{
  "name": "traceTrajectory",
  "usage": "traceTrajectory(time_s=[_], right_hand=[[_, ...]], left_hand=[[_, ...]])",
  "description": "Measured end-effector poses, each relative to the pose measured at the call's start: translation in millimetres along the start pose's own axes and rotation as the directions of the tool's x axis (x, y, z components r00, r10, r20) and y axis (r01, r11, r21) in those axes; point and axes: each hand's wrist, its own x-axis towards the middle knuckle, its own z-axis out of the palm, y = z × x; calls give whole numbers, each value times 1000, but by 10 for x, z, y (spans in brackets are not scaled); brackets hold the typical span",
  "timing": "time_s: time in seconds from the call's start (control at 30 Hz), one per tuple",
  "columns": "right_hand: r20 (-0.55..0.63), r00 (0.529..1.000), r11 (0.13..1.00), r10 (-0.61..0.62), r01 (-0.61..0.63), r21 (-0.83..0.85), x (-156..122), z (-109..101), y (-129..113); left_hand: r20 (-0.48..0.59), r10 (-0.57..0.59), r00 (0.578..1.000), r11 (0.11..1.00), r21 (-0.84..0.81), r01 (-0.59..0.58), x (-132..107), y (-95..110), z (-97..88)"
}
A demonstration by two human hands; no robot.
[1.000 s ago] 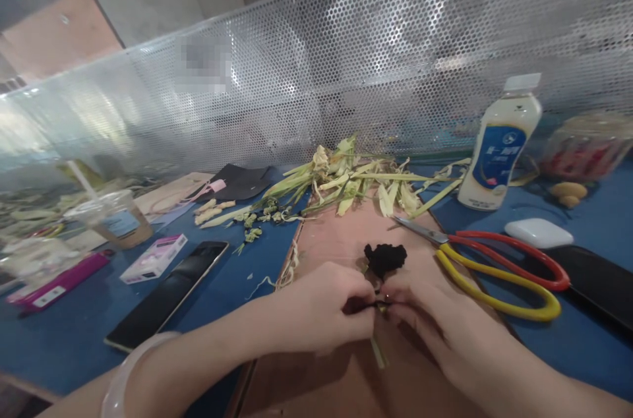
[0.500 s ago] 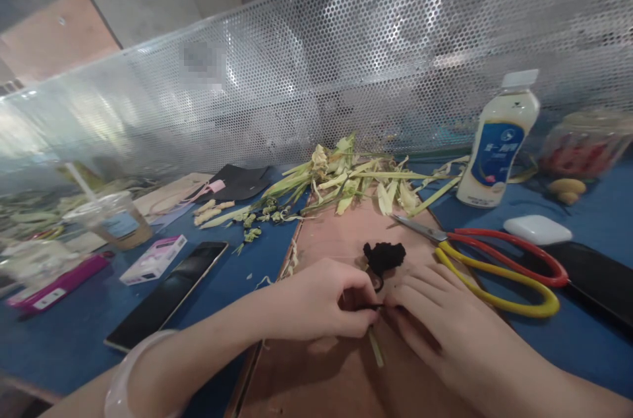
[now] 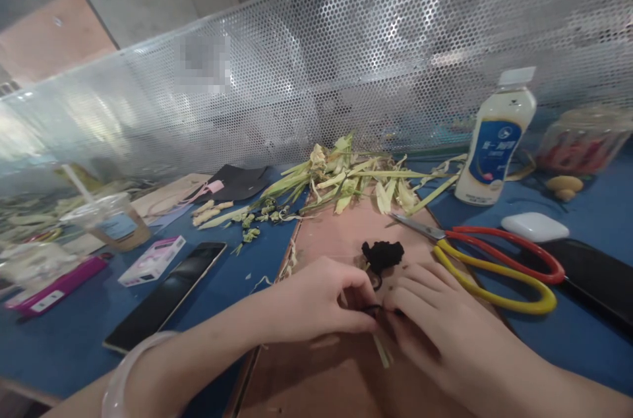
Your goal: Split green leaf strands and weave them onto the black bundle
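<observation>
Over the brown board (image 3: 297, 378), my left hand (image 3: 326, 302) pinches a thin black strand (image 3: 372, 308) between thumb and fingers. My right hand (image 3: 440, 319) is closed close beside it, its fingertips on the same strand. A pale plant strip (image 3: 382, 351) sticks out below the fingertips; its upper part is hidden by my hands. Just beyond the fingers lies a crumpled black clump (image 3: 383, 256) with a black loop hanging from it. Scissors (image 3: 494, 266) with one red and one yellow handle rest to the right of my right hand, blades toward the far side.
Pale dried husks (image 3: 356, 177) are piled at the board's far end. A bottle (image 3: 494, 141) stands upright at right, near a white case (image 3: 534, 227) and a black phone (image 3: 588, 276). Another phone (image 3: 168, 293), a small box (image 3: 151, 261) and a drink cup (image 3: 116, 223) are at left.
Both hands stay nearly in place, still pinching. The pale strip's lower end has swung slightly right, and the black strand between the fingertips now looks more curved. The view has shifted slightly.
</observation>
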Motion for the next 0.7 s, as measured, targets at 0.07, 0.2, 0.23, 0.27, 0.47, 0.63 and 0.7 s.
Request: traceTrajectory(time_s=[0.07, 0.2, 0.23, 0.27, 0.47, 0.63, 0.7], right_hand=[[6, 1000, 1000, -14, 14, 7, -6, -7, -13], [28, 999, 999, -36, 37, -23, -17, -1, -32], [37, 999, 999, -38, 39, -25, -18, 4, -32], [42, 999, 999, -35, 35, -22, -19, 9, -32], [15, 1000, 1000, -3, 3, 6, -18, 21, -21], [-30, 999, 1000, -20, 20, -6, -9, 27, -27], [-38, 999, 1000, -19, 19, -4, -6, 32, -30]], left_hand=[[-10, -6, 1000, 1000, 4, 6, -3, 1, 5], [-43, -15, 999, 1000, -13, 15, -2, -34, 24], [-46, -17, 999, 1000, -18, 16, -1, -40, 28], [-46, -17, 999, 1000, -18, 16, 0, -42, 31], [-41, 33, 999, 999, 0, -33, -15, 33, 26], [-26, 98, 995, 995, -20, -99, -16, 50, 33], [-29, 124, 992, 992, 12, -124, -7, 32, 34]])
